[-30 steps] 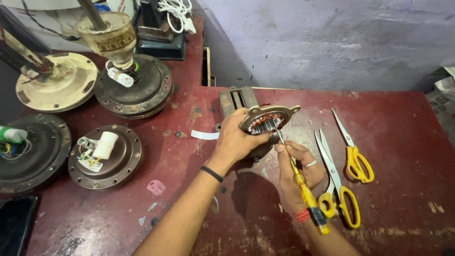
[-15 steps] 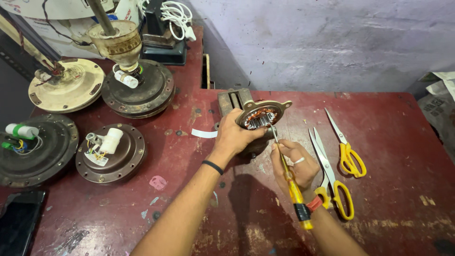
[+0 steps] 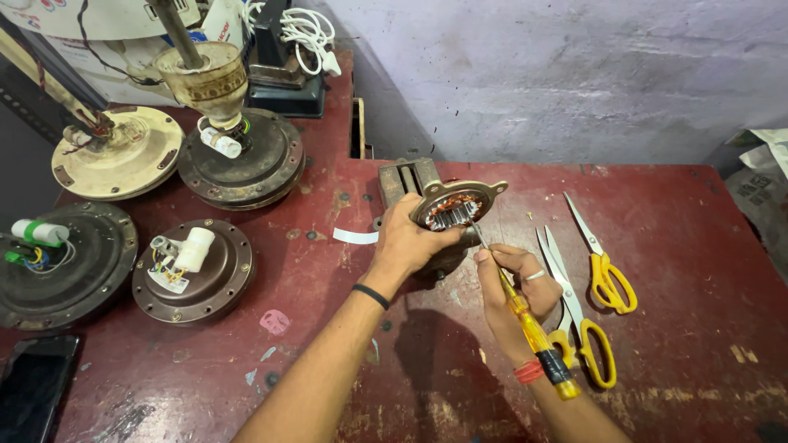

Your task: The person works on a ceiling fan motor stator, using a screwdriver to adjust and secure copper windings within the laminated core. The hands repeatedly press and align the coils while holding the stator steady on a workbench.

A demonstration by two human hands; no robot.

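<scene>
Far left, on a worn red table (image 3: 657, 344): a dark phone (image 3: 33, 394) at the corner, then four fan motors, one dark with a green-banded capacitor (image 3: 39, 232), one brown (image 3: 194, 271) with a white capacitor, one cream (image 3: 119, 152), one dark (image 3: 242, 160) under a downrod cup. Behind them, a coiled white cord (image 3: 308, 33).

Centre: a small white strip (image 3: 355, 236) lying just left of the left hand (image 3: 410, 242). Left hand wrapped around a small motor (image 3: 455, 209), tilted so its copper windings face up, held just above the table in front of a grey metal block (image 3: 402, 176). Black band on that wrist.

Just right: right hand (image 3: 517, 283) closed around a yellow-handled screwdriver (image 3: 525, 320), tip touching the motor's rim by the windings. Ring on one finger, red thread at the wrist.

Further right: two pairs of yellow-handled scissors, one (image 3: 574, 320) just beside the right hand, one (image 3: 603, 258) a little apart.

Compared with a second ago: same grips on both hands, motor at much the same tilt, screwdriver tip still at the winding edge, scissors unmoved. Probing at the stator apparently continuing, with no visible part freed yet.
</scene>
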